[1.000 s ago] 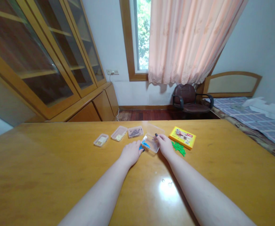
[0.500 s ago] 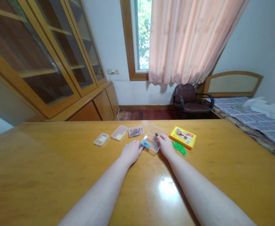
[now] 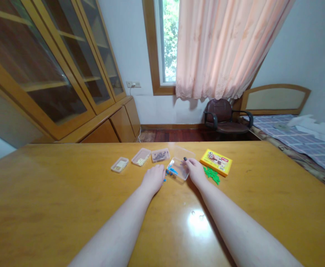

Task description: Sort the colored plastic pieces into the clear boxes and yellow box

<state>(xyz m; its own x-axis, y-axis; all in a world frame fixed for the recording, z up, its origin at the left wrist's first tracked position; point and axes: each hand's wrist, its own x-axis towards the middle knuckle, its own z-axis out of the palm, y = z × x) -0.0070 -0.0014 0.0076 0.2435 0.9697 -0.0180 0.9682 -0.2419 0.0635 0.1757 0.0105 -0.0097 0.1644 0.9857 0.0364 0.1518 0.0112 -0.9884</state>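
Note:
A clear plastic box (image 3: 182,172) with an open lid (image 3: 182,151) stands in the middle of the table, slightly tilted in look. Several small blue pieces (image 3: 173,170) lie in its left part. My right hand (image 3: 195,171) grips the box's right wall, thumb and fingers closed on it; a small black thing shows at the fingertips. Left of the box, my left hand (image 3: 153,178) rests low on the table with fingers curled together. One small blue piece (image 3: 164,180) shows beside its fingertips; what those fingers hold is hidden.
Three more clear boxes stand to the left: one with dark pieces (image 3: 160,155), one with cream pieces (image 3: 141,157), one with pale pieces (image 3: 120,165). At right lie a green pile (image 3: 212,175) and a yellow carton (image 3: 216,162). Beyond the table (image 3: 68,207) is a chair (image 3: 220,115).
My left hand has shifted slightly left, away from the box. More blue shows between its fingers and the box wall. My right hand and the box have stayed in place.

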